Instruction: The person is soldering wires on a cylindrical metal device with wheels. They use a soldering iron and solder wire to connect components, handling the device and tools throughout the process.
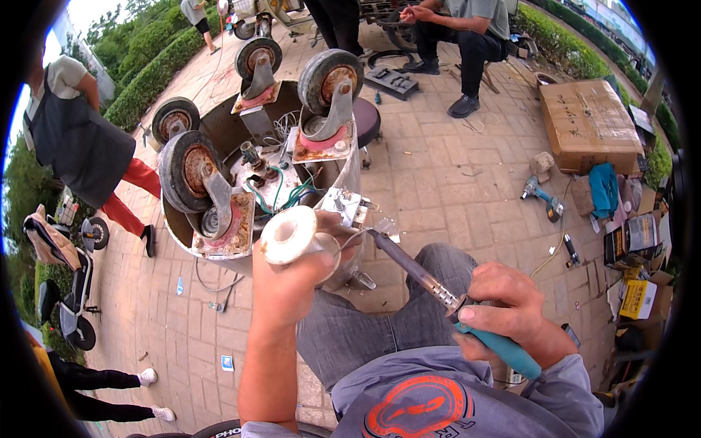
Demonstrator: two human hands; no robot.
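Ahead and left of the left hand (288,292) stands a round metal tub (341,177) topped with rusty caster wheels (191,171), green wires (298,193) loose inside. That hand holds a white spool (281,239), its thin wire (350,239) reaching toward the tip of the soldering iron (420,274); whether they touch, I cannot tell. The right hand (507,310) grips the iron's teal handle (504,347). Beyond it, farther right, a cordless drill (544,198) lies on the paving (467,190), a cardboard box (593,124) past that.
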